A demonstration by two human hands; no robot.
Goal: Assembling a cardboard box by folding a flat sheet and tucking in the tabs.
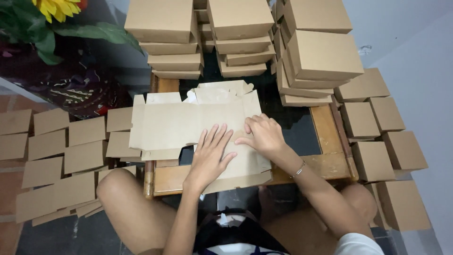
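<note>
A home room used as a makeshift packing station is shown: a low wood-framed tabletop (325, 123), stacked folded cardboard boxes (236, 28), flat blanks (61, 156) laid on the tiled floor (9, 231), an artificial sunflower (56, 7).

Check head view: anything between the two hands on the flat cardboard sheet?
Only bare cardboard sheet separates left hand and right hand.
</note>
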